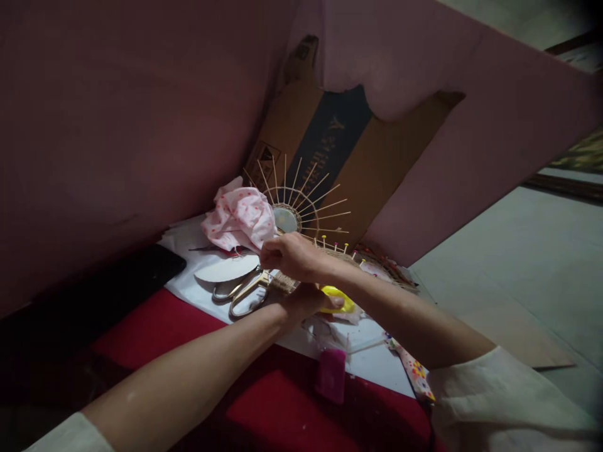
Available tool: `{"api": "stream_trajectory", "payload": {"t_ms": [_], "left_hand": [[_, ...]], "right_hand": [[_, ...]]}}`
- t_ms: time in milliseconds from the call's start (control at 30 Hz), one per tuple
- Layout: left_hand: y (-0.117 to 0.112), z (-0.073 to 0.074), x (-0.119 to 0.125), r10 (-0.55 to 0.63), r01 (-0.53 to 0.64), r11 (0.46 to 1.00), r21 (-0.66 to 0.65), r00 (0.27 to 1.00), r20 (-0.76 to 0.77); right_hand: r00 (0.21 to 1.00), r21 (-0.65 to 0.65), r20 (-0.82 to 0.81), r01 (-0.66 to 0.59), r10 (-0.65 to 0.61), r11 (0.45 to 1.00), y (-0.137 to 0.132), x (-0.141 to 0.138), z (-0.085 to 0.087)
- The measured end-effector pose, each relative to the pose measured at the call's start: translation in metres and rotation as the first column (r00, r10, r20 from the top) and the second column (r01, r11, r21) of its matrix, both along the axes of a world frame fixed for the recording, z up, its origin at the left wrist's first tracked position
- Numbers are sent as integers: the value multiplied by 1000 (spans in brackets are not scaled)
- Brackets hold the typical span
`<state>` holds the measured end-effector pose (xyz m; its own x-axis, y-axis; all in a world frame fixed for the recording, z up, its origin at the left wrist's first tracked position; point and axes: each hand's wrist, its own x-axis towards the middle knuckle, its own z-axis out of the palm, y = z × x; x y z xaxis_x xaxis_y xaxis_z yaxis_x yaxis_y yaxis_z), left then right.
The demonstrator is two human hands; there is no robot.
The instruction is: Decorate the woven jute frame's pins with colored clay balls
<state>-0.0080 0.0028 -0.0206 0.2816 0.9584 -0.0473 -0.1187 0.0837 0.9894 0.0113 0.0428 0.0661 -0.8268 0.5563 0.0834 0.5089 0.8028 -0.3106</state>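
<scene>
A small woven basket base (287,218) with thin sticks fanning out from a round white centre stands in front of me. My right hand (293,256) is closed in a pinch at its lower edge, on the weaving or a strand I cannot make out. Crossing under the right hand, my left hand (306,301) has its fingers curled around a yellow object (340,300). Gold-handled scissors (245,293) lie just left of both hands on a white sheet (198,289).
A crumpled pink dotted cloth (240,216) lies beside the weaving. Behind stands a brown cardboard box (325,169) partly draped in pink cloth (117,125). A small pink block (331,374) rests on the red surface (155,329). Grey floor (527,263) lies to the right.
</scene>
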Motion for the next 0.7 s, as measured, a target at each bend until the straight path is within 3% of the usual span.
{"api": "stream_trajectory", "payload": {"t_ms": [133, 267, 467, 700], "left_hand": [[2, 9, 3, -61, 62, 996, -60, 998, 11], [7, 5, 8, -107, 111, 990, -87, 993, 47], [12, -2, 11, -111, 116, 989, -87, 992, 64], [5, 7, 7, -106, 109, 992, -63, 994, 41]], "right_hand": [[1000, 38, 4, -16, 16, 999, 11, -9, -4], [1000, 40, 12, -6, 5, 999, 23, -11, -7], [999, 47, 26, 27, -28, 999, 36, -8, -9], [996, 44, 87, 4, -8, 999, 38, -4, -14]]}}
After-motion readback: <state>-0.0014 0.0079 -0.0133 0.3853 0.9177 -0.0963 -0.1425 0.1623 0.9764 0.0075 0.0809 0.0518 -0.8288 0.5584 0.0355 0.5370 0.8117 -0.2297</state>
